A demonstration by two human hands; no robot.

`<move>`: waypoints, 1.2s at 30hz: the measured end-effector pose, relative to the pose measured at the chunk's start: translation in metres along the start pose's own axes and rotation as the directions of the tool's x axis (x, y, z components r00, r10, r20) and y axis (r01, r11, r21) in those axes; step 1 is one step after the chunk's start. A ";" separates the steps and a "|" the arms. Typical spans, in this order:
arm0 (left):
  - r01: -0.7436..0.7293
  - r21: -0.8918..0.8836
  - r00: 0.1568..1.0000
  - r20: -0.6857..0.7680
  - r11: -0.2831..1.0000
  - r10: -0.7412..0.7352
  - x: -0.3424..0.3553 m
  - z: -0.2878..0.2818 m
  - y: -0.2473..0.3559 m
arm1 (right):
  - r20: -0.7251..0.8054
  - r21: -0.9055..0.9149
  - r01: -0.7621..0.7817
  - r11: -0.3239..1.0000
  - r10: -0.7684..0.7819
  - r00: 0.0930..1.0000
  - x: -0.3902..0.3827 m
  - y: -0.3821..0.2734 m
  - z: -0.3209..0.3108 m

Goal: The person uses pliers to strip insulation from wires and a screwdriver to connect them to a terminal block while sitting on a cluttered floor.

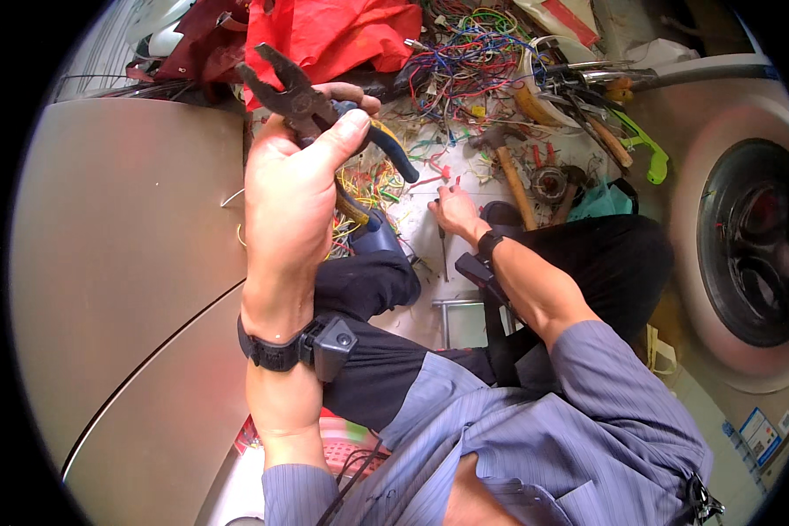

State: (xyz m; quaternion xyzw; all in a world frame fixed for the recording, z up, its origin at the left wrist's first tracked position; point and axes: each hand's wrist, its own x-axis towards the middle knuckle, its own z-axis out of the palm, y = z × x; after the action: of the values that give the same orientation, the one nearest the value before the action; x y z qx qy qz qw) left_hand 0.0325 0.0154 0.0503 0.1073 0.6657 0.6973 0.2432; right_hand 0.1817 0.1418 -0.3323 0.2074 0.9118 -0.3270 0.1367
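White floor (423, 230), wire scraps (375, 182), washing machine (749, 241); left grip (296, 167) round pliers (300, 102), right grip (458, 213) unclear.

Left of the wooden-handled hammer (515, 186), the left hand (300, 158) grips pliers (301, 100), their jaws parted. Just left of the hammer, the right hand (457, 213) holds a slim dark tool (444, 252); a tangle of coloured wires (475, 54) lies beyond the hammer, and a round appliance door (756, 244) to its right.

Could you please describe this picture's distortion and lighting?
Head view: fisheye distortion bows the smooth silver-grey panel at left; head view: faint reddish reflections tint that panel; head view: the blue-and-yellow-handled dark metal pliers look fairly sharp.
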 end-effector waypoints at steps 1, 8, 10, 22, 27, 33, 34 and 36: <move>0.002 0.011 1.000 0.009 1.000 -0.002 0.002 0.000 0.000 | -0.052 -0.051 0.043 0.998 -0.045 0.998 0.003 -0.004 -0.015; 0.033 -0.072 0.997 0.070 0.997 -0.028 0.012 0.012 -0.007 | 0.066 0.714 0.171 0.679 -0.309 0.949 0.046 -0.103 -0.213; 0.030 -0.103 0.996 0.087 0.994 -0.021 0.017 0.010 -0.011 | 0.121 0.891 0.056 0.451 -0.355 0.927 0.018 -0.143 -0.265; 0.007 -0.256 0.978 0.202 0.967 0.046 0.004 0.040 -0.011 | 0.202 0.612 0.290 0.736 -0.500 0.842 -0.061 -0.159 -0.319; 0.079 -0.344 0.952 0.305 0.936 0.032 0.024 0.038 -0.027 | 0.089 0.112 0.527 0.842 -0.537 0.839 -0.054 -0.150 -0.338; 0.490 -0.438 0.863 0.121 0.754 -0.491 0.054 0.005 -0.142 | -0.273 -0.189 0.498 0.846 -0.533 0.801 -0.029 -0.117 -0.360; 0.575 -0.446 0.782 0.054 0.686 -0.621 0.056 0.000 -0.180 | -0.292 -0.123 0.490 0.863 -0.503 0.813 -0.028 -0.116 -0.364; 0.649 -0.423 0.659 -0.104 0.633 -0.745 0.049 0.020 -0.234 | -0.318 -0.129 0.453 0.882 -0.469 0.824 -0.030 -0.107 -0.376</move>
State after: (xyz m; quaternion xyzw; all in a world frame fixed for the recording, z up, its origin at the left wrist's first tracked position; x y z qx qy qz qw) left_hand 0.0456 0.0551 -0.1858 -0.3016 0.5459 0.6606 0.4179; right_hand 0.1152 0.3034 0.0185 0.0311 0.9519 -0.2877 -0.1010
